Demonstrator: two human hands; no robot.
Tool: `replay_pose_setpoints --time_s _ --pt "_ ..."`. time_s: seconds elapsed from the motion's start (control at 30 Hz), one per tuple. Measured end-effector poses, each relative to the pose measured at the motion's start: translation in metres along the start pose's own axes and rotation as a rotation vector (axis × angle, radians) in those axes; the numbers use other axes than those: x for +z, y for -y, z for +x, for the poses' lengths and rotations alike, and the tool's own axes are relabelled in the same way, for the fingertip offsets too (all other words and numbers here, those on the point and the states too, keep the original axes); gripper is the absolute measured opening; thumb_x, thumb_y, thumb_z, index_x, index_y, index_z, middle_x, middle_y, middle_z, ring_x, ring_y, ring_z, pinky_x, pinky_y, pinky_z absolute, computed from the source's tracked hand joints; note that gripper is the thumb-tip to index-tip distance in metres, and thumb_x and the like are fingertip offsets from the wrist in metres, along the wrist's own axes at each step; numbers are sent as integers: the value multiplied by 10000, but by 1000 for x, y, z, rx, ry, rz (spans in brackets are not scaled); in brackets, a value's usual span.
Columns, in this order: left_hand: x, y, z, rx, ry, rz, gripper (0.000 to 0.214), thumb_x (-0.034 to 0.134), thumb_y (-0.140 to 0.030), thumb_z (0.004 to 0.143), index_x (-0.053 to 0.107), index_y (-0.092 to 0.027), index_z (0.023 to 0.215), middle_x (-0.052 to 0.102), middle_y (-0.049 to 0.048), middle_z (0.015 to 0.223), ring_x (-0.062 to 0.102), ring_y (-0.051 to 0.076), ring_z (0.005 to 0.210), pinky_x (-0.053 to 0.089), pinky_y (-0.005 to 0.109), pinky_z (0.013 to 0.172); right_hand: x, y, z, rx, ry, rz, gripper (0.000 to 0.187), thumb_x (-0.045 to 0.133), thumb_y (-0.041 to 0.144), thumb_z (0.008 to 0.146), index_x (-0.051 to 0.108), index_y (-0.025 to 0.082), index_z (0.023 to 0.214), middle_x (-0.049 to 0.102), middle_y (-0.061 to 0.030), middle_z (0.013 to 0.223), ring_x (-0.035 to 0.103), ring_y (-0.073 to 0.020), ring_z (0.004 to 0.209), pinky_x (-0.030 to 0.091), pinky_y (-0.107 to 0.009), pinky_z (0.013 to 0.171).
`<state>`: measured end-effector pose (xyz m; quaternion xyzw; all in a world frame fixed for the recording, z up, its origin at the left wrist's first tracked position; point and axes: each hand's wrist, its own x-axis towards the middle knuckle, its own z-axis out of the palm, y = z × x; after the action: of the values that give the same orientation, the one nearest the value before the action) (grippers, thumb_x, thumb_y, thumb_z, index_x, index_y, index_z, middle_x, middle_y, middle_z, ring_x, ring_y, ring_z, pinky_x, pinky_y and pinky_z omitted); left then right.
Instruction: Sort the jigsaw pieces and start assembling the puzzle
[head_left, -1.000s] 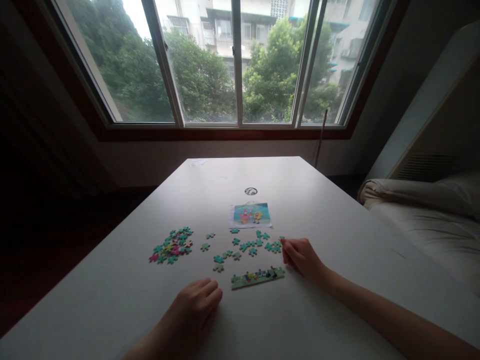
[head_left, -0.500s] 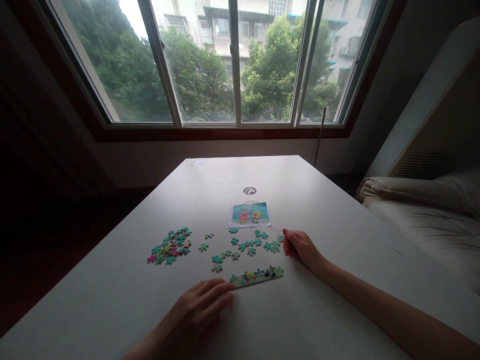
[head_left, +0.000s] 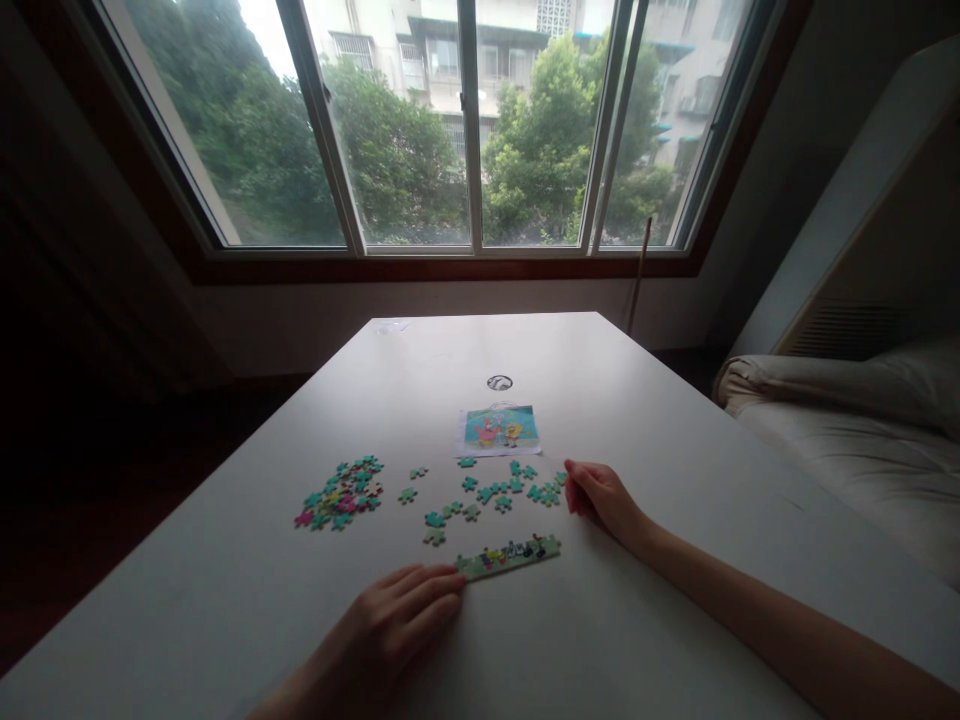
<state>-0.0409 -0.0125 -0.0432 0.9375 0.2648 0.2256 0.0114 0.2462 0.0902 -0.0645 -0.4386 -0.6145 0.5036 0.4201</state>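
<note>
A narrow strip of joined jigsaw pieces (head_left: 510,557), pale green with small coloured figures, lies slantwise on the white table. My left hand (head_left: 405,610) has its fingertips closed at the strip's left end. Farther right, my right hand (head_left: 600,492) rests with its fingers curled in and thumb pressed to them; whether anything is inside is hidden. Just left of those fingertips is a green puzzle piece (head_left: 560,479). Several loose green and teal pieces (head_left: 502,503) are scattered between the strip and the reference picture (head_left: 501,430), which shows a pink and a yellow cartoon figure.
A heap of mixed puzzle pieces (head_left: 341,495) lies to the left on the white table (head_left: 637,620). Beyond the picture is a round dark-rimmed mark (head_left: 499,382). Clear plastic (head_left: 391,326) sits at the far left corner. A padded seat (head_left: 862,440) stands to the right.
The strip has shifted slightly left and toward me together with my left hand. My right hand and the loose pieces look nearly unchanged.
</note>
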Motion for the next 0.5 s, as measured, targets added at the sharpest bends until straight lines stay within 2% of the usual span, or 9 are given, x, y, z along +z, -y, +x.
replay_pose_setpoints --time_s 0.37,0.5 --pt "2 0 -2 6 -1 17 180 388 -107 896 549 -137 969 660 99 992 601 179 983 505 276 850 1 0 0 -5 7 14 566 430 593 792 501 152 444 434 19 379 346 -76 360 225 -213 393" --pt "1 -2 -2 26 -41 53 206 376 -86 881 556 -132 968 666 103 980 611 177 969 509 267 840 1 0 0 -17 5 5 575 421 594 799 500 153 439 430 18 379 343 -76 363 226 -213 393"
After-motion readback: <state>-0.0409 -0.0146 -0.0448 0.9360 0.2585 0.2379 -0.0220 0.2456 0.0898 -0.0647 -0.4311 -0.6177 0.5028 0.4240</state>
